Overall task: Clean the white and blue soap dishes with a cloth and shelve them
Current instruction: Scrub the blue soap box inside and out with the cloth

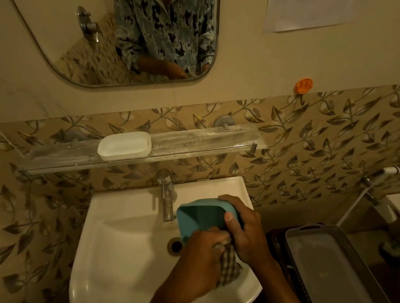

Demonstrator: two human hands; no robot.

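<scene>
The blue soap dish (196, 217) is held tilted over the white sink (120, 242), its open side facing left. My right hand (244, 231) grips its right end, thumb on the rim. My left hand (201, 256) is closed on a checked cloth (229, 267) pressed against the dish's lower edge; the cloth hangs down below my hands. The white soap dish (124, 145) sits upright on the glass shelf (195, 140) above the sink, left of centre.
A chrome tap (166, 192) stands just left of the blue dish. A grey basket tray (334, 278) rests to the right of the sink. A mirror (123, 27) hangs above the shelf, an orange hook (303, 85) on the wall.
</scene>
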